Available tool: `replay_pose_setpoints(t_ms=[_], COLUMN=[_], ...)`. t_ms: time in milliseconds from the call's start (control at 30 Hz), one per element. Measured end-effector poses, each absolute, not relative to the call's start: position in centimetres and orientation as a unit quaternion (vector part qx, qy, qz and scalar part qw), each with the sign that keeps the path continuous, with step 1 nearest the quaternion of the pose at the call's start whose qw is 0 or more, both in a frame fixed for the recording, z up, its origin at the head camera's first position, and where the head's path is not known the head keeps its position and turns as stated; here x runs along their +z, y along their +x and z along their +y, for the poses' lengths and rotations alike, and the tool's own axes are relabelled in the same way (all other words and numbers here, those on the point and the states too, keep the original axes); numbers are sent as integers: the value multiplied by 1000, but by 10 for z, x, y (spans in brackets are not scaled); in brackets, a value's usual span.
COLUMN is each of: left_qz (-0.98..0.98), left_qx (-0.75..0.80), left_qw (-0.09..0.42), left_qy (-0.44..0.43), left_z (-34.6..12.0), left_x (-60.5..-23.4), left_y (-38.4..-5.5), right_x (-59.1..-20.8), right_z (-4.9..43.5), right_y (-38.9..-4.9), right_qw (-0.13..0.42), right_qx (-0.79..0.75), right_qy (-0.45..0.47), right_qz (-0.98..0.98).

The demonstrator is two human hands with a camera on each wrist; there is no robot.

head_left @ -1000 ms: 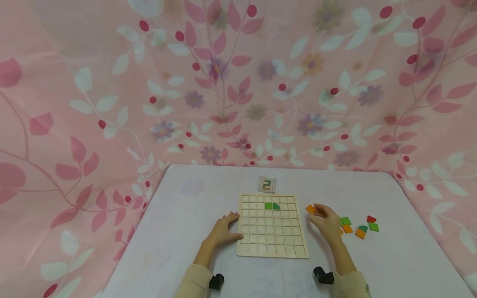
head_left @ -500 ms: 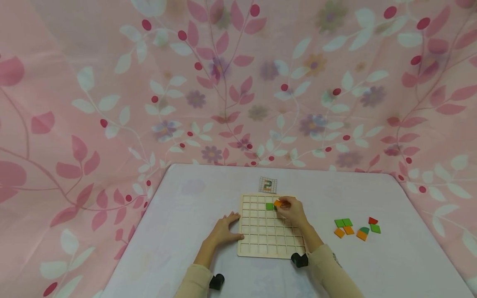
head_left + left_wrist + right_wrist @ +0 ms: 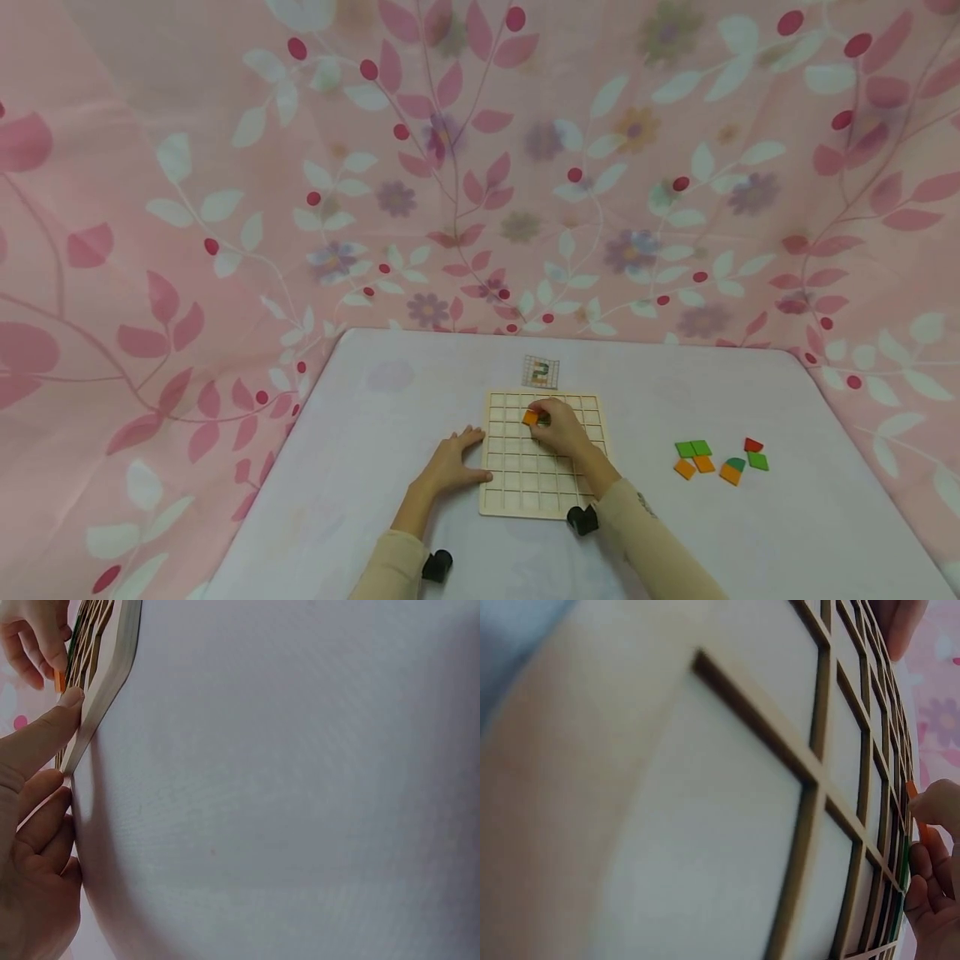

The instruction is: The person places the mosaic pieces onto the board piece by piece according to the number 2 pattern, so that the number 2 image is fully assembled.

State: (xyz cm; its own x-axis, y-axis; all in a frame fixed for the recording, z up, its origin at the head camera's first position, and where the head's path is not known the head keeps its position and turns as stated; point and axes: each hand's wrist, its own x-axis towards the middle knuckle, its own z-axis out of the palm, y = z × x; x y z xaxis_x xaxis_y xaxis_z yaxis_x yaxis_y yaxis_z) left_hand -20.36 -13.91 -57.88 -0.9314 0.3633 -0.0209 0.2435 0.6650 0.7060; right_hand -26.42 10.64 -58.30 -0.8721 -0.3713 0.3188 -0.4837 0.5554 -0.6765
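My right hand (image 3: 561,431) pinches an orange square tile (image 3: 530,417) between thumb and fingertips, over the upper part of a wooden grid board (image 3: 519,482). In the right wrist view the orange tile (image 3: 916,810) is tilted, its lower end close to the grid. Green tiles (image 3: 904,864) lie in the board's cells beside it, mostly hidden by that hand in the head view. My left hand (image 3: 450,463) rests at the board's left edge with fingers spread. Its thumb (image 3: 56,724) touches the board's rim in the left wrist view.
Right of the board lie several loose tiles: green squares (image 3: 692,448), orange squares (image 3: 693,467), a red rounded piece (image 3: 753,445) and a dark green rounded one (image 3: 736,462). A pattern card (image 3: 541,372) lies behind the board. A floral curtain (image 3: 480,167) stands beyond the white table (image 3: 390,400).
My right hand has carried the orange tile leftward from beside the board to over its upper cells, past the green tiles. My left hand has stayed at the edge.
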Motion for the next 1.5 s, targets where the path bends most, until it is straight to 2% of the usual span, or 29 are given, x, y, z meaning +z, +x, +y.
replay_pose_setpoints(t_ms=[200, 367, 633, 867, 1067, 1267, 1500], left_qz=[910, 920, 938, 942, 936, 934, 934], left_qx=[373, 348, 297, 285, 300, 308, 308], left_qw=[88, 100, 93, 90, 103, 108, 103], left_qy=[160, 152, 156, 154, 153, 146, 151], left_z=[-140, -136, -128, -128, -129, -129, -130], left_x=[-577, -574, -564, -563, -565, -563, -566], left_y=[-203, -206, -210, -213, -215, -215, -216], right_x=[-578, -580, -577, -582, -586, -584, -584], right_z=[104, 106, 104, 103, 103, 104, 99], right_y=[-268, -272, -270, -271, -274, -272, -265], right_qw=[50, 62, 49, 98, 116, 131, 88], right_qx=[349, 310, 290, 298, 314, 301, 232], right_qy=[304, 339, 298, 269, 245, 276, 279], right_qz=[-885, -886, -908, -911, -910, -904, -928])
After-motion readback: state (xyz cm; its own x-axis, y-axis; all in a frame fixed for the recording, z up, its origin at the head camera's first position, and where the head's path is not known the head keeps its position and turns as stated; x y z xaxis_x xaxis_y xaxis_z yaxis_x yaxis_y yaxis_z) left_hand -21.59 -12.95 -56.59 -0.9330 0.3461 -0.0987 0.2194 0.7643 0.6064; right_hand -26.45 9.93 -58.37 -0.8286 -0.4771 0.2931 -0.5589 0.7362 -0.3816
